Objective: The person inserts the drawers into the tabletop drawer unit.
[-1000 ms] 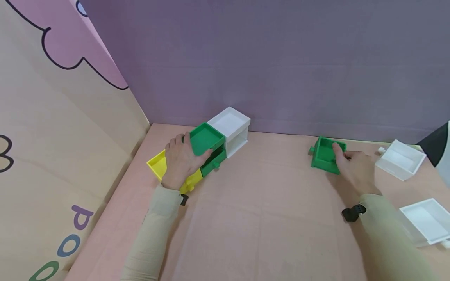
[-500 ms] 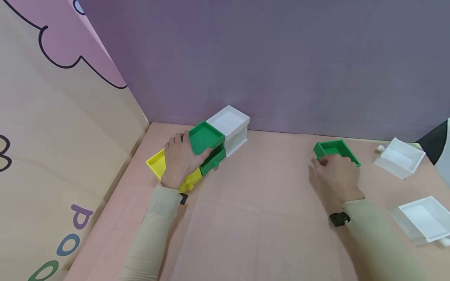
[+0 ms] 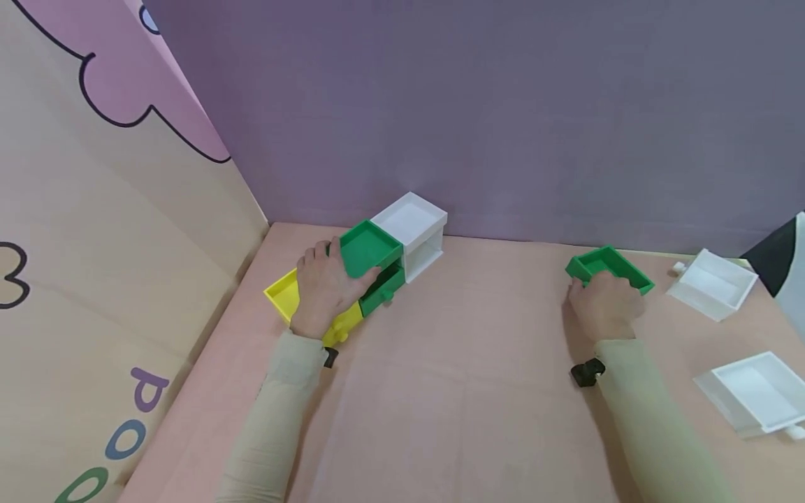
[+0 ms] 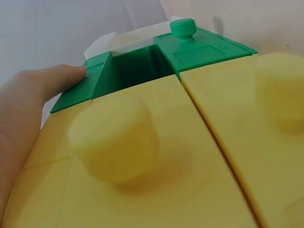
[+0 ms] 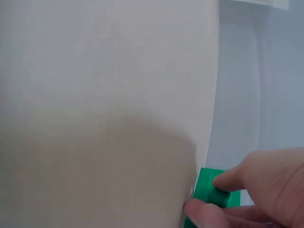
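My left hand (image 3: 323, 290) rests across the tops of a yellow drawer unit (image 3: 283, 297) and a green drawer unit (image 3: 371, 248). Its thumb lies along the green frame in the left wrist view. The green unit has a dark opening (image 4: 137, 69) above a closed drawer with a round knob (image 4: 183, 28). Two yellow knobs show close to the left wrist camera. Over at the right, my right hand (image 3: 606, 300) holds a small green drawer (image 3: 632, 271). Thumb and finger pinch its knob (image 5: 219, 197) in the right wrist view; the hand partly hides the drawer's near side.
A white unit (image 3: 411, 216) with an open front adjoins the green one, near the purple-grey wall (image 3: 503, 140). Two white drawers (image 3: 717, 283) with knobs lie on the pink tabletop (image 3: 472, 384) at the right. A patterned panel (image 3: 126, 244) borders the left side.
The right hand has moved from the green drawer's right wall to its knob. The drawer has turned so its knob end faces me. The left hand has stayed put.
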Available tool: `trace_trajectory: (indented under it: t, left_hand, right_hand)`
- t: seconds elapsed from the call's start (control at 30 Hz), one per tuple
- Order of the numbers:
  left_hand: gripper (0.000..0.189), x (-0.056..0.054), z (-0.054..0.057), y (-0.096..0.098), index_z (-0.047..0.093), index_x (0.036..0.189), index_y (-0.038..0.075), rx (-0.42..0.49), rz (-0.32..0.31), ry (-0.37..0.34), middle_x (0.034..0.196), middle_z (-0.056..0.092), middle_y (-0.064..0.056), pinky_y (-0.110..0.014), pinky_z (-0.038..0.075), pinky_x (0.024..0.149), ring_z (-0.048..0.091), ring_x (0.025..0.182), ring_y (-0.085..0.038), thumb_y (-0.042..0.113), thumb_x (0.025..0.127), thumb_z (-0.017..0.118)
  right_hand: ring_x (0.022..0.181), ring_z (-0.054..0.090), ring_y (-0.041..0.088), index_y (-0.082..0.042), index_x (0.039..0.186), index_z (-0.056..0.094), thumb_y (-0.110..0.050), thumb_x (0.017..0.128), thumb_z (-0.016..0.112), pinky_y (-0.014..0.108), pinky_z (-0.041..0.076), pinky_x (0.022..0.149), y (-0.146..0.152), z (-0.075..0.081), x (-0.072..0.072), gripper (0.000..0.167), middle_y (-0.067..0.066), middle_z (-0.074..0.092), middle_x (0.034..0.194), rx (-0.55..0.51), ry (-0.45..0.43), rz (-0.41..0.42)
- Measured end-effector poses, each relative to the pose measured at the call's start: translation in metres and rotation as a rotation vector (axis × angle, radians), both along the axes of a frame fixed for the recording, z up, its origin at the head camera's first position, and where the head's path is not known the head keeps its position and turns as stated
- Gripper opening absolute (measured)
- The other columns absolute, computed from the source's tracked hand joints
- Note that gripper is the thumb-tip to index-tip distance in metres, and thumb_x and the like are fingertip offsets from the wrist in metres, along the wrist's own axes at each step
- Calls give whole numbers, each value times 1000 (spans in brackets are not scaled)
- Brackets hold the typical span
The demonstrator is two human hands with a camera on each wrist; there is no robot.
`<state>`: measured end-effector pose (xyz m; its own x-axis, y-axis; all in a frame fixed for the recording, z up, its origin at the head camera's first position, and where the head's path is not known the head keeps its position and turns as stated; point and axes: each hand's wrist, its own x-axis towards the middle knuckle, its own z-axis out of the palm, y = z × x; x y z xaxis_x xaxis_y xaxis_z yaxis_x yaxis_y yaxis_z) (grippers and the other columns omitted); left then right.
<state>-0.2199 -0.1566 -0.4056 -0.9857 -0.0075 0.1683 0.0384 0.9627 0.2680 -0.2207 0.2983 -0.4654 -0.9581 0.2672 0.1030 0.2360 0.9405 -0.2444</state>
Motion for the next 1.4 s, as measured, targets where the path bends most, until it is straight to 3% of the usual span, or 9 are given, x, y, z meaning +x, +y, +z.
trace_trajectory:
  t: [0.27, 0.4, 0.53, 0.63, 0.73, 1.0, 1.13, 1.3, 1.4]
  left_hand:
    - [99, 0, 1, 1, 46, 151, -4, -34, 0, 2, 147, 56, -29, -59, 45, 112, 55, 133, -47, 74, 91, 60]
    - [100, 0, 3, -1, 46, 152, -4, -42, 5, 5, 147, 56, -29, -59, 45, 112, 55, 133, -47, 74, 92, 59]
    - [100, 1, 2, -2, 46, 153, -5, -32, 6, 7, 147, 55, -30, -60, 44, 113, 54, 134, -47, 74, 92, 59]
    - [100, 1, 2, -3, 46, 152, -5, -22, 5, 6, 147, 55, -30, -60, 44, 113, 54, 134, -47, 73, 92, 60]
    - [100, 2, 2, -3, 46, 152, -5, -22, 6, 4, 147, 56, -30, -59, 44, 113, 54, 134, -47, 73, 91, 60]
    - [100, 1, 4, -3, 46, 153, -5, -32, 5, -1, 149, 55, -30, -60, 44, 114, 54, 136, -47, 73, 92, 60]
    - [100, 2, 4, -3, 46, 153, -5, -32, 4, 3, 149, 55, -30, -60, 44, 113, 54, 136, -47, 73, 92, 59]
    - [99, 2, 4, -3, 47, 153, -5, -30, 5, 12, 149, 56, -29, -60, 45, 112, 54, 135, -47, 72, 92, 60]
    - [100, 1, 3, -3, 47, 154, -5, -33, 7, 12, 149, 55, -29, -60, 45, 113, 54, 136, -47, 72, 92, 60]
  right_hand:
    - [52, 53, 30, -12, 53, 46, -43, 103, 49, 38, 36, 44, 22, -10, 12, 58, 4, 46, 51, -124, 31, 14]
    - [60, 55, 30, -12, 55, 61, -43, 101, 54, 35, 33, 50, 30, -17, 16, 56, 0, 52, 52, -202, 100, 53]
    - [74, 62, 32, -2, 94, 81, -38, 103, 58, 32, 40, 58, 39, -20, 18, 44, 11, 73, 74, -271, 83, 164]
    - [89, 68, 38, 3, 124, 75, -37, 104, 59, 32, 45, 66, 44, -18, 18, 48, 21, 79, 99, -308, 22, 219]
    - [97, 72, 42, 6, 133, 70, -38, 104, 63, 32, 50, 68, 47, -17, 18, 54, 26, 78, 112, -327, 5, 238]
    - [69, 58, -9, 3, 124, 76, -32, 101, 72, 16, 45, 63, 41, -19, 20, 42, 14, 82, 89, -399, 102, 197]
    - [69, 54, -14, 1, 122, 78, -35, 100, 71, 19, 46, 60, 37, -19, 21, 42, 12, 83, 92, -443, 111, 138]
    - [72, 50, -22, -1, 121, 80, -36, 98, 73, 15, 45, 63, 32, -18, 23, 42, -15, 78, 72, -483, 130, 78]
    - [82, 47, -24, -4, 120, 81, -38, 97, 75, 13, 45, 70, 30, -19, 24, 42, -19, 78, 76, -501, 140, 51]
